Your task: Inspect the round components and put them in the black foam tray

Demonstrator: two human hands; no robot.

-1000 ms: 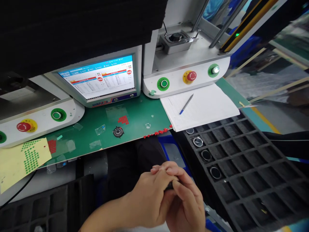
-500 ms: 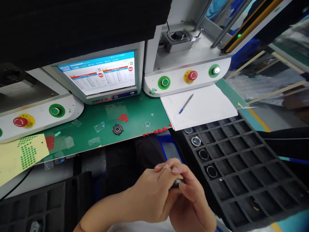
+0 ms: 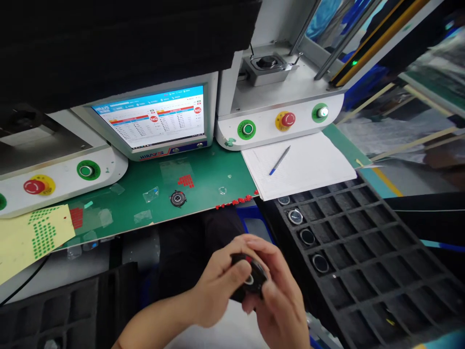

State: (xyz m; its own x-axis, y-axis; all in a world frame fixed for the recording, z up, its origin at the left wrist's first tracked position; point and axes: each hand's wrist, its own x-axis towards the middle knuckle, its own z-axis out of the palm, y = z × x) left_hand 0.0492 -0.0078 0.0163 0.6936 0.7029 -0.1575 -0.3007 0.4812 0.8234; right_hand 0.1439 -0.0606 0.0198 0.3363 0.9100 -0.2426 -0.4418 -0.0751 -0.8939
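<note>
black foam grid tray (image 3: pixel 366 252): four round metal-rimmed parts (image 3: pixel 307 236) in left column | left hand (image 3: pixel 218 286) and right hand (image 3: pixel 281 303) both grip small round black part (image 3: pixel 249 283) (below bench edge)

Bright, even light; the screen (image 3: pixel 154 121) glows, edges bend, and the hands blur slightly.
</note>
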